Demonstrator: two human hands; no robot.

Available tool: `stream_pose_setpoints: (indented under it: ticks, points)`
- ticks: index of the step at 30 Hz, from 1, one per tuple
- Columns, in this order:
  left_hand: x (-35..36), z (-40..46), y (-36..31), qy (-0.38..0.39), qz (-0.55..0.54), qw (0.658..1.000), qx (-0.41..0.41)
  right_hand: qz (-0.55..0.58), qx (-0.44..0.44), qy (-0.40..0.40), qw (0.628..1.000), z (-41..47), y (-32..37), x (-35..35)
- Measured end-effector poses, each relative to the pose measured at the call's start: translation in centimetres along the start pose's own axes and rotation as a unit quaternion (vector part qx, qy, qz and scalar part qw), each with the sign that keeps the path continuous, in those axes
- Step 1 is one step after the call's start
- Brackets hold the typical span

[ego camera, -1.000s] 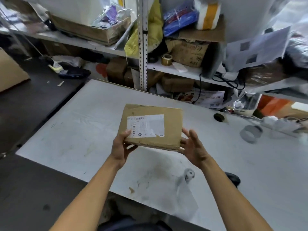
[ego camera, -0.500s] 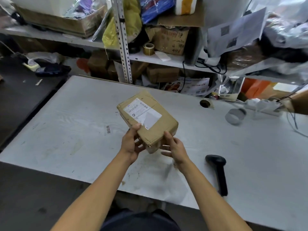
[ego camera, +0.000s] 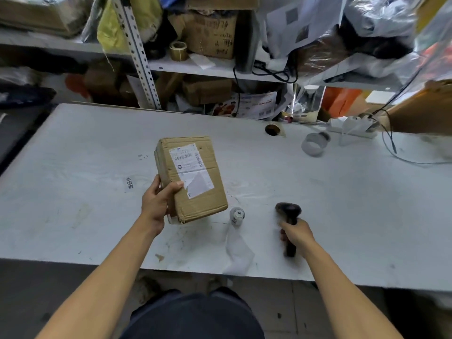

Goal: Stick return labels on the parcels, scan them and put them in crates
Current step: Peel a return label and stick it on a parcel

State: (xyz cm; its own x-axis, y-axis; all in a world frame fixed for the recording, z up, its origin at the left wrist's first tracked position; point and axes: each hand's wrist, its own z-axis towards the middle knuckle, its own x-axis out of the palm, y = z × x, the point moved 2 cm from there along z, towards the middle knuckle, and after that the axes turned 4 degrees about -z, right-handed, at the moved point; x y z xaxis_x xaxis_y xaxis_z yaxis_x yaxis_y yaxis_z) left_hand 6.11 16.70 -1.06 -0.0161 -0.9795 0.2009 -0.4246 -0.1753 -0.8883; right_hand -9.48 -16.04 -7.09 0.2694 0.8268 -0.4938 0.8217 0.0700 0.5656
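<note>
The parcel (ego camera: 193, 177), label (ego camera: 190, 168) up, is held above the worktop (ego camera: 342, 204) by the left hand (ego camera: 159, 200), thumb on top. Right of the parcel, the right hand (ego camera: 297, 234) grips the scanner (ego camera: 288, 211); a label roll (ego camera: 237, 215) lies between.

A grey tape roll (ego camera: 315, 144) lies on the white table (ego camera: 342, 204) near a power strip (ego camera: 352, 126). Behind, a metal shelf (ego camera: 215, 68) carries a gold tape roll (ego camera: 178, 50) beside a cardboard box (ego camera: 211, 35).

2 bare forearms with no sleeves in view, dark navy trousers (ego camera: 195, 316) at the bottom edge
</note>
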Motion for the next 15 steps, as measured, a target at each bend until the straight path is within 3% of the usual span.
stream_pose_setpoints:
  ticks: [3, 6, 11, 15]
  points:
    - [-0.5, 0.0, 0.3, -0.009, 0.016, 1.000, 0.005, 0.083, 0.004, 0.030, 0.996, -1.0, 2.7, 0.7]
    - [-0.7, -0.1, 0.2, -0.020, 0.029, 0.999, 0.010, 0.121, -0.054, 0.096, 0.987, -3.2, 7.3, 1.0]
    - [-1.2, -0.4, -0.1, -0.035, 0.045, 0.998, 0.011, 0.117, -0.187, 0.234, 0.947, -9.5, 14.8, 0.5]
    - [-1.8, -0.5, 0.1, -0.049, 0.044, 0.998, 0.002, 0.093, -0.235, 0.265, 0.930, -13.0, 17.6, -0.4]
